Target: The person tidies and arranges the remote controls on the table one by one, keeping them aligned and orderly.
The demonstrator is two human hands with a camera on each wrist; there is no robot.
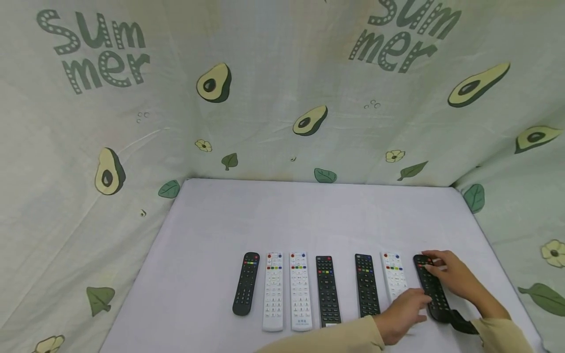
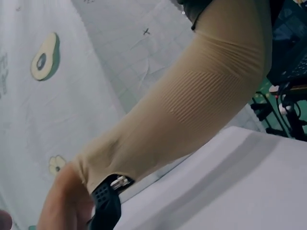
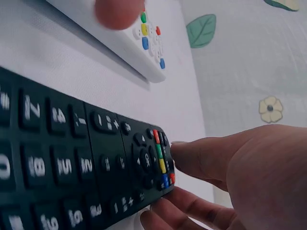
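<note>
My right hand (image 1: pixel 450 272) holds the far end of a black remote control (image 1: pixel 431 289), the rightmost on the white table. In the right wrist view, the thumb (image 3: pixel 201 155) is at that end and the other fingers lie along its side. My left hand (image 1: pixel 402 314) is beside the lower half of the same remote, fingertips right at its left edge. It partly covers a white remote control (image 1: pixel 394 272). In the left wrist view, a tan-sleeved arm (image 2: pixel 187 105) with a black wrist mount (image 2: pixel 106 203) fills the middle; the remotes are outside that view.
Left of the hands, a black remote (image 1: pixel 366 284), another black remote (image 1: pixel 327 289), two white remotes (image 1: pixel 301 291) and a rounded black remote (image 1: pixel 245 284) lie in a row on the white table (image 1: pixel 309 215). An avocado-print cloth (image 1: pixel 265 63) hangs behind and at the sides.
</note>
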